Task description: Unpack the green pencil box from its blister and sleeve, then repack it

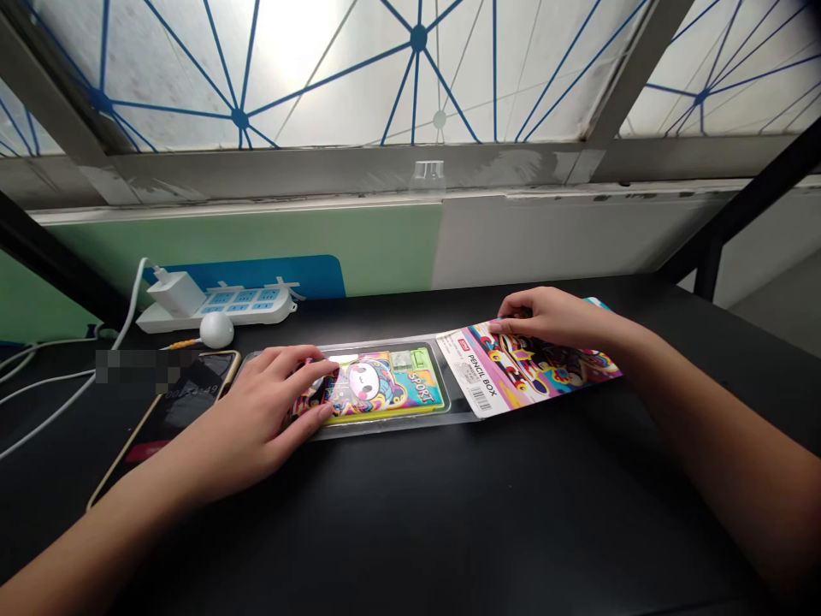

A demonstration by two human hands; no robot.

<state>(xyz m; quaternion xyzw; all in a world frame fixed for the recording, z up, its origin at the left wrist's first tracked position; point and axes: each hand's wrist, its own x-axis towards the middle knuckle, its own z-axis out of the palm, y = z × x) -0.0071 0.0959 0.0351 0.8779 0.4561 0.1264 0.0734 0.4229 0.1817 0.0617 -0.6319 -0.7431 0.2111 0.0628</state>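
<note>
A colourful pencil box [378, 383] with a cartoon character and the word SPORT lies in a clear plastic tray [458, 402] on the black desk. Over its left end curves my left hand [282, 402], with thumb at the near side and fingers across the top, gripping it. To the right, a printed card [478, 376] marked PENCIL BOX overlaps the tray's right end and tilts up slightly. My right hand [545, 316] is closed on the card's far edge, thumb on the printed face. The fingers behind the card are partly hidden.
Left of the tray lies a phone [186, 402], partly under my left forearm. Behind it are a white power strip [256, 308] with a plugged-in charger [176, 293], a round white object [216, 329] and cables. A clear cup-like object [428, 175] stands on the window ledge.
</note>
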